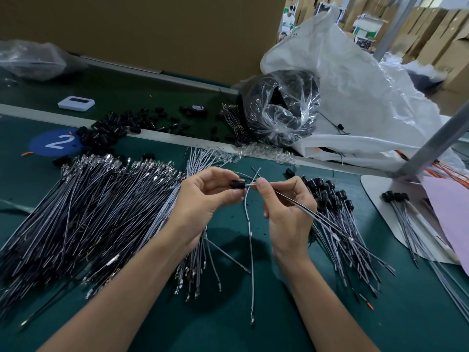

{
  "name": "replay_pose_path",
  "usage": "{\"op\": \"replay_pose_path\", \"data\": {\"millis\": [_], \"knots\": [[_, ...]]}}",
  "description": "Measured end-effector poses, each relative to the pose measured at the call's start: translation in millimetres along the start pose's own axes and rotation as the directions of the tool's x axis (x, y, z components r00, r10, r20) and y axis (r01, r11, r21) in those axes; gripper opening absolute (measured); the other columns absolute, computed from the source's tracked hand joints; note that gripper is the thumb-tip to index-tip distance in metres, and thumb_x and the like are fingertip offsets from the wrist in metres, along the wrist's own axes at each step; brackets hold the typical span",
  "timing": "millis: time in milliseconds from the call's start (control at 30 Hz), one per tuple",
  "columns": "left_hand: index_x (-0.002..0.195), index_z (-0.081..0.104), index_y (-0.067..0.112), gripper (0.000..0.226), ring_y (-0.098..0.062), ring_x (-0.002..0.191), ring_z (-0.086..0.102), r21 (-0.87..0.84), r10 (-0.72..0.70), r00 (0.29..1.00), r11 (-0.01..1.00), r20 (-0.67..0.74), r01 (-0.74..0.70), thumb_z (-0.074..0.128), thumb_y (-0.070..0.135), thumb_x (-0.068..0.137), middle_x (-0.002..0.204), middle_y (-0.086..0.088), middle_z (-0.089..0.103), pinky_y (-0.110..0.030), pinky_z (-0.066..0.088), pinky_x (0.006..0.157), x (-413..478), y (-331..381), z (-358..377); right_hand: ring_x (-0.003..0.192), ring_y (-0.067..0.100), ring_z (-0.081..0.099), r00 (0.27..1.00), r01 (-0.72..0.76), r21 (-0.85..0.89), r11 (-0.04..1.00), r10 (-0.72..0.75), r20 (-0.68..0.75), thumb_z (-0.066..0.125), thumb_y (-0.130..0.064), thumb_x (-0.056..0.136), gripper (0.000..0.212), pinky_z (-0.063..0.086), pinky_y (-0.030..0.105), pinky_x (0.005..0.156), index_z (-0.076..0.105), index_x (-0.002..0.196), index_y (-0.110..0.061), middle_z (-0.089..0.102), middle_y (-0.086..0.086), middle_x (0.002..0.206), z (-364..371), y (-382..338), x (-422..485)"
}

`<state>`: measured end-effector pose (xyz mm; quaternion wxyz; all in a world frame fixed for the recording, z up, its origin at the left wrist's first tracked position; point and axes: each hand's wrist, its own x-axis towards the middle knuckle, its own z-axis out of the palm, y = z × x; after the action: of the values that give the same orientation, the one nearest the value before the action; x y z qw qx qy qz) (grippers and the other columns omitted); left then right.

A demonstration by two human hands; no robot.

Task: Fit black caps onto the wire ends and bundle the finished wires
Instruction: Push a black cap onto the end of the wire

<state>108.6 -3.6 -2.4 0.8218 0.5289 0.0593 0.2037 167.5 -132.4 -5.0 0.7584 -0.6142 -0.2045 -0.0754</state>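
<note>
Black cap (237,184) pinched by left hand (203,199), right hand (286,212) pinching wire (291,201)

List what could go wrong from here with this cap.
1. The wire end pinched by the right hand could bend or miss the black cap that the left hand pinches.
2. The grey wire hanging between the hands might snag or get dragged.
3. The held wire's tail crosses the capped pile; they may tangle.

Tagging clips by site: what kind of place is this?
Probably a factory assembly line: green workbench with a blue numbered station marker, bulk piles of wires, stacked cardboard cartons behind.
</note>
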Motion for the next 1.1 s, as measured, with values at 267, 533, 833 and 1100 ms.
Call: {"op": "replay_pose_path", "data": {"millis": [267, 533, 833, 1100], "knots": [[0.087, 0.069, 0.006, 0.021, -0.018, 0.078, 0.071, 0.081, 0.004, 1.000, 0.997, 0.026, -0.006, 0.077, 0.008, 0.068, 0.086, -0.009, 0.075, -0.025, 0.057, 0.070, -0.9, -1.8, 2.5, 0.051, 0.006, 0.053, 1.000, -0.022, -0.056, 0.998, 0.022, 0.001, 0.077, -0.010, 0.082, 0.024, 0.042, 0.018, 0.054, 0.056, 0.071, -0.006, 0.060, -0.005, 0.058, 0.1, 1.3, -0.4], [0.089, 0.076, 0.015, 0.020, -0.019, 0.068, 0.071, 0.309, 0.188, 0.982, 0.935, -0.023, -0.172, 0.070, -0.003, 0.084, 0.076, -0.006, 0.074, -0.024, 0.057, 0.066, -1.1, -4.3, 3.0, 0.056, 0.005, 0.061, 0.995, -0.032, -0.036, 0.999, 0.028, -0.097, 0.075, -0.010, 0.083, 0.022, 0.045, 0.020, 0.057, 0.057, 0.073, -0.008, 0.073, 0.012, 0.075, -3.3, 1.7, 2.8], [0.099, 0.074, 0.013, 0.018, -0.012, 0.063, 0.070, 0.580, 0.498, 0.865, 0.689, 0.058, -0.435, 0.073, 0.004, 0.083, 0.087, 0.002, 0.071, -0.027, 0.059, 0.062, -6.2, -4.4, 5.9, 0.048, 0.004, 0.053, 0.995, -0.104, 0.044, 0.994, 0.104, 0.013, 0.073, -0.009, 0.085, 0.023, 0.040, 0.016, 0.049, 0.056, 0.070, -0.009, 0.074, 0.011, 0.073, -0.8, -1.9, 0.3], [0.097, 0.074, 0.012, 0.017, -0.008, 0.061, 0.068, 0.620, 0.584, 0.808, 0.607, 0.075, -0.497, 0.067, 0.021, 0.085, 0.088, 0.007, 0.070, -0.022, 0.056, 0.059, -7.7, -3.2, 6.4, 0.053, 0.018, 0.052, 0.968, -0.250, 0.178, 0.952, 0.238, 0.083, 0.073, -0.008, 0.080, 0.031, 0.037, 0.016, 0.047, 0.051, 0.062, -0.020, 0.071, 0.015, 0.068, 1.0, -5.8, -1.1]]}}
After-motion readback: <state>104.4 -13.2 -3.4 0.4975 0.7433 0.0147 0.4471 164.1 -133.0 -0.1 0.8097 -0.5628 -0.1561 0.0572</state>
